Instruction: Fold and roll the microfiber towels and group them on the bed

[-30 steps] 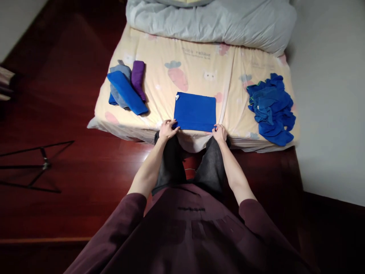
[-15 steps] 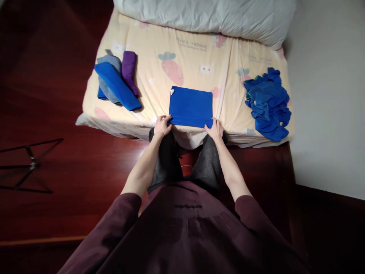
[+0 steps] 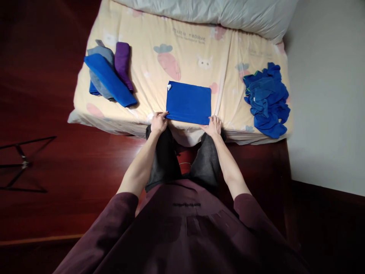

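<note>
A flat blue cloth (image 3: 188,102), folded to a rectangle with a small white tag at its far left corner, lies near the bed's front edge. My left hand (image 3: 159,121) is at its near left corner, thumb and fingers closed on the edge. At the near right corner is my right hand (image 3: 212,125), its thumb stretched along the near edge and its fingers apart, resting by the corner. Rolled blue (image 3: 111,80), grey (image 3: 102,55) and purple (image 3: 122,62) cloths lie together at the left. A crumpled blue cloth heap (image 3: 268,101) is at the right.
The bed (image 3: 145,72) has a cream sheet with carrot prints. A pale quilt (image 3: 211,15) lies across its far side. A wall (image 3: 327,95) stands at the right, and a black metal stand (image 3: 24,163) is on the dark red floor at the left.
The view has shifted slightly, so the bed sits a little higher and further left. My right thumb has moved from the cloth's near right corner leftward along its near edge.
</note>
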{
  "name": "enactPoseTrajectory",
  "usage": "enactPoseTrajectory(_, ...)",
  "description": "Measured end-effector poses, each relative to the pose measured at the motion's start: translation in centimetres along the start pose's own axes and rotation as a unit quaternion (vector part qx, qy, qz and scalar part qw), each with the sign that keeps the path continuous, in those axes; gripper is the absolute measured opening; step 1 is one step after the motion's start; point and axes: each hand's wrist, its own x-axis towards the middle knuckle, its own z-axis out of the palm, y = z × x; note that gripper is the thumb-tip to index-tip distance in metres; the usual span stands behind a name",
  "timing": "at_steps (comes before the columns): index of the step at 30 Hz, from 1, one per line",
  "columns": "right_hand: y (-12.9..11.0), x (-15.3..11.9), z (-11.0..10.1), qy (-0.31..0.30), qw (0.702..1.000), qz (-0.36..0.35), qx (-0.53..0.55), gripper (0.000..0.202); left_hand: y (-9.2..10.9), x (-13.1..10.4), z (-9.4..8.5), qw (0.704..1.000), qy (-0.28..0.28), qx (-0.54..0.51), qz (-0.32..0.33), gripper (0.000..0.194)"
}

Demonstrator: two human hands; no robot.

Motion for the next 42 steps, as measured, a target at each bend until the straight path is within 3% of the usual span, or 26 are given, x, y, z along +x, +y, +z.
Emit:
enactPoseTrajectory(6, -0.2, -0.1, -0.4, 0.016, 1.0, 0.011, 0.01, 0.04, 0.1, 0.1, -0.1, 1.0, -0.002, -0.002, 0.002, 0.055)
enactPoseTrajectory(15, 0.3, 0.2, -0.4, 0.012, 0.999, -0.012, 0.051, 0.051, 0.1, 0.1, -0.1, 1.0, 0.001, 0.003, 0.0, 0.055)
enactPoseTrajectory(26, 0.9, 0.6, 0.1, 0.057, 0.992, 0.007, 0.112, 0.049, 0.2, 0.0, -0.2, 0.997, 0.026, 0.016, 0.072, 0.052)
enactPoseTrajectory(34, 1.7, 0.9, 0.3, 0.088, 0.973, 0.005, 0.211, 0.047, 0.1, 0.1, -0.2, 0.998, 0.034, 0.011, 0.042, 0.04)
enactPoseTrajectory(42, 2.3, 1.2, 0.8, 0.104, 0.969, 0.011, 0.224, 0.039, -0.3, 0.3, 0.1, 0.999, 0.047, 0.001, 0.012, 0.029)
